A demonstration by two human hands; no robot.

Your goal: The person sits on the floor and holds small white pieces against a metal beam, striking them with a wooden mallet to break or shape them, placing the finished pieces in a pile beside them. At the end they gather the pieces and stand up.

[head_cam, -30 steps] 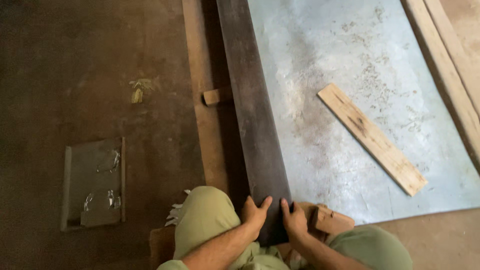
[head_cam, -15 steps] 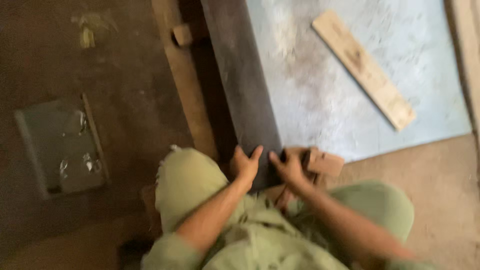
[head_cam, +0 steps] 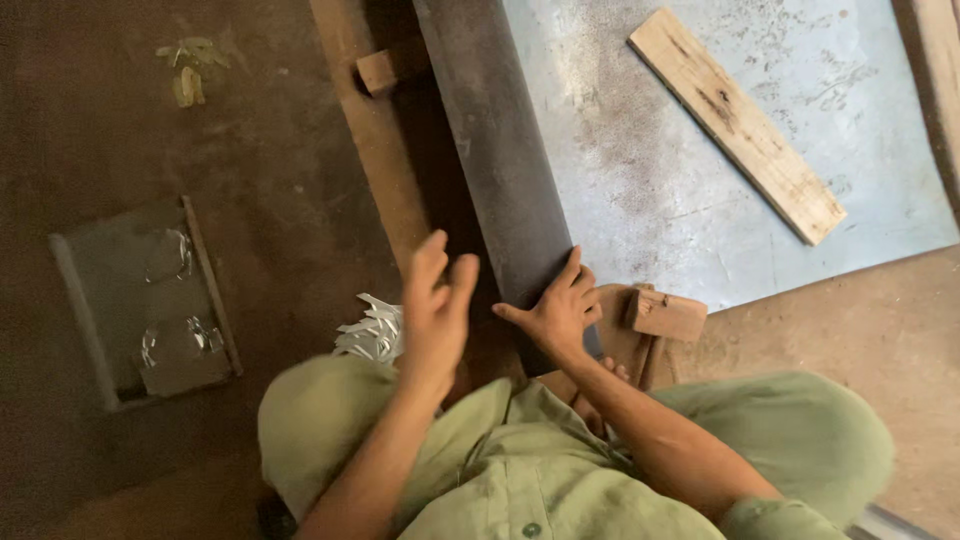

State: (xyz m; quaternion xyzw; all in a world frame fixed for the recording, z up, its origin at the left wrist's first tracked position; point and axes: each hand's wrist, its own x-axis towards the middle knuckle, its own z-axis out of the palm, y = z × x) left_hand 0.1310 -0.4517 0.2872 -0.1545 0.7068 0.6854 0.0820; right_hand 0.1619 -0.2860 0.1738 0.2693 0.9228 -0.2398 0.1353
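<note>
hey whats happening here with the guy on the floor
A person in green work clothes crouches on a dirt floor at the near end of a long dark plank. The right hand lies flat on the plank's end, with no closed grip. The left hand is raised just above the floor beside it, open and empty. The plank runs along the edge of a grey metal sheet, on which a pale wooden board lies. A small wooden block sits by the right hand.
</note>
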